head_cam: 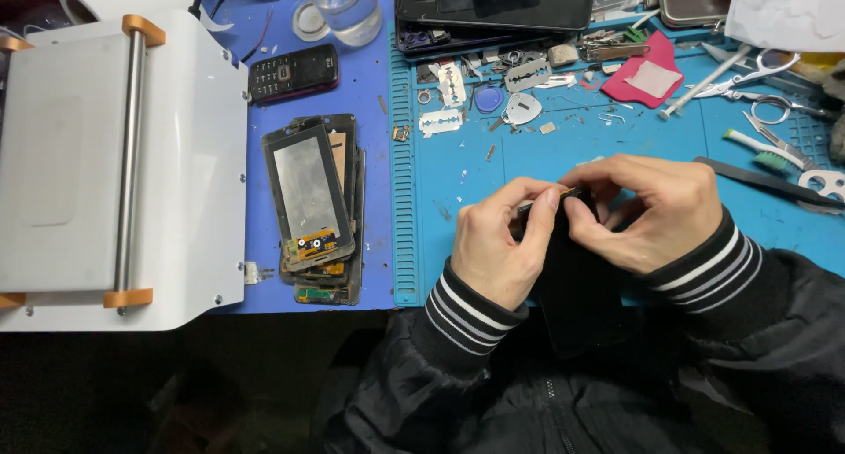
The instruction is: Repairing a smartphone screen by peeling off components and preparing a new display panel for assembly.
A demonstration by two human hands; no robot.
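My left hand [495, 243] and my right hand [650, 209] meet over a blue work mat [528, 155]. Both grip a black phone [572, 287] held upright on its long axis, its lower end toward my jacket. My thumbs and forefingers pinch its top edge, and the fingers hide that edge. Both wrists show black cuffs with white stripes.
A stack of phone screens [312, 207] lies left of the mat, next to a white machine with a metal roller [123, 163]. A small black keypad phone [293, 73], razor blades [440, 122], scissors [757, 71], a toothbrush [761, 150], a red cloth [647, 75] and a dark tablet [493, 5] lie beyond.
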